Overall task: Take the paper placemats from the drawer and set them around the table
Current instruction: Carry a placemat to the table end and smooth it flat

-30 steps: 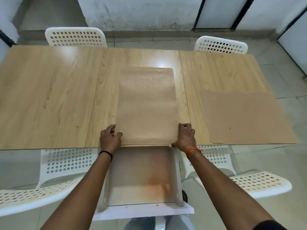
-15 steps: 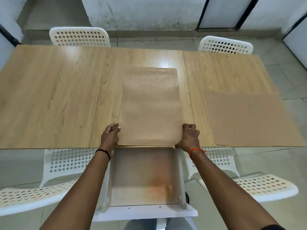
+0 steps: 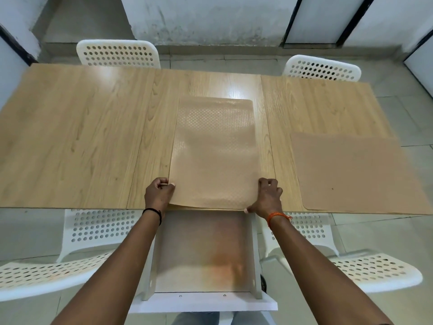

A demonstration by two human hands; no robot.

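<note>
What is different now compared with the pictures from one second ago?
Little changed. Both hands, left hand and right hand, keep pinching the near corners of the embossed tan paper placemat, which slid only slightly further onto the wooden table. The plain brown placemat and the open white drawer stayed put.

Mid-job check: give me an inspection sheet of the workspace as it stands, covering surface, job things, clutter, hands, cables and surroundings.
Surface: wooden table, three panels, glare at the far middle.
Job's things: embossed placemat lies lengthwise at the middle, near edge lifted; plain placemat lies flat on the right; open drawer below the table edge.
Clutter: nothing seen.
Hands: left hand and right hand pinch the embossed placemat's near corners.
Cables: nothing seen.
Surroundings: four white perforated chairs, two far, two near; tiled floor; stained wall.
</note>
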